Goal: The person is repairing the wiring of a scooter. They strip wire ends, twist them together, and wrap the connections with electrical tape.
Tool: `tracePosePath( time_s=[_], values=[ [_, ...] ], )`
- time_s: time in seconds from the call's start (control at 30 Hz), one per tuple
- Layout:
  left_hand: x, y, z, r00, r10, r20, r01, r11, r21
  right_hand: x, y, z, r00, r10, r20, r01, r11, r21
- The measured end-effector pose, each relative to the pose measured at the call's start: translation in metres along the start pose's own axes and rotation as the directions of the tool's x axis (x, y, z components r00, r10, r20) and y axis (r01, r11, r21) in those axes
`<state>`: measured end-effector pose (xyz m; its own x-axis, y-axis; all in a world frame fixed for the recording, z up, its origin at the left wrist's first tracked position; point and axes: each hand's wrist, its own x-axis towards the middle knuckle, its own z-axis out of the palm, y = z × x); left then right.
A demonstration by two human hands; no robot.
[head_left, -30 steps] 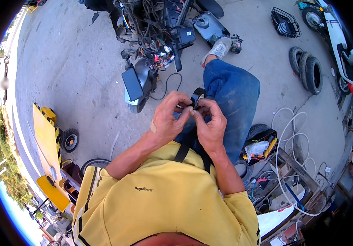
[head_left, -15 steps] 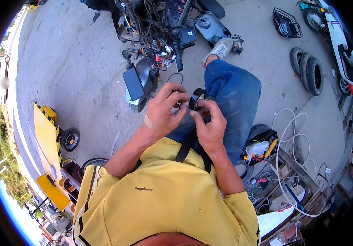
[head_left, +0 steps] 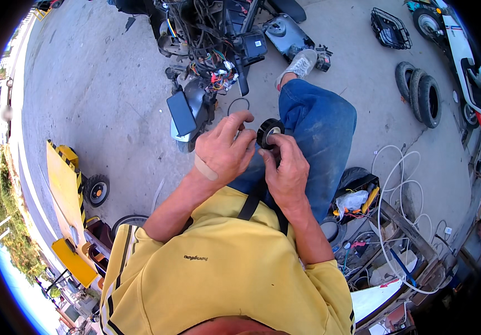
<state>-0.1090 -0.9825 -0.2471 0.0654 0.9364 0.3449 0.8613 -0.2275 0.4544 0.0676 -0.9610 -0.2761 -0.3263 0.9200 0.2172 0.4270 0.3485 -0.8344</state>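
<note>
A roll of black tape (head_left: 264, 132) is in my right hand (head_left: 286, 173), the forefinger at its hollow core and the thumb below its edge. Just left of the roll is my left hand (head_left: 223, 146), with a tan plaster (head_left: 206, 168) at its wrist. Its fingers are curled together, the forefinger arched above the others; whatever lies between the fingertips is hidden. Both hands are over my lap, beside the blue jeans (head_left: 321, 120). Beyond them is a stripped scooter with a bundle of coloured wires (head_left: 221, 78). A dark flat rectangle (head_left: 181, 114) rests on its grey fender.
Several old tyres (head_left: 430, 101) stand at the right, below a black wire basket (head_left: 391, 30). Near my right elbow are a cluttered bin (head_left: 355, 201) and a loose white hose (head_left: 383, 223). A yellow panel (head_left: 64, 190) with a small wheel (head_left: 96, 190) is at left.
The tape roll has turned so its round face and core show more. My left hand has tilted slightly and its forefinger has lifted. My right hand has barely moved.
</note>
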Motion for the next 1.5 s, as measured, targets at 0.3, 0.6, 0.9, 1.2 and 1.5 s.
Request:
tracePosePath(
  time_s=[0.3, 0.6, 0.9, 1.2, 1.5],
  values=[
    [-0.003, 0.000, 0.016, 0.995, -0.102, 0.017, 0.103, 0.986, -0.134, 0.000, 0.002, 0.003, 1.000, -0.007, 0.020, 0.008, 0.998, -0.065],
    [-0.009, 0.000, 0.005, 0.949, -0.309, 0.063, 0.311, 0.884, -0.348, 0.004, 0.002, -0.001, 0.988, 0.150, 0.048, -0.152, 0.987, 0.056],
    [-0.019, 0.004, 0.015, 0.949, -0.307, 0.068, 0.313, 0.895, -0.318, 0.001, 0.000, -0.002, 0.994, 0.050, 0.093, -0.040, 0.994, -0.099],
    [-0.030, -0.001, 0.010, 0.970, -0.240, 0.043, 0.236, 0.880, -0.413, 0.006, -0.006, -0.008, 0.963, 0.048, 0.267, -0.028, 0.996, -0.080],
    [-0.045, 0.003, -0.003, 0.908, -0.303, 0.288, 0.418, 0.678, -0.605, 0.011, -0.013, -0.022, 0.957, 0.082, 0.280, -0.054, 0.993, -0.106]
  ],
)
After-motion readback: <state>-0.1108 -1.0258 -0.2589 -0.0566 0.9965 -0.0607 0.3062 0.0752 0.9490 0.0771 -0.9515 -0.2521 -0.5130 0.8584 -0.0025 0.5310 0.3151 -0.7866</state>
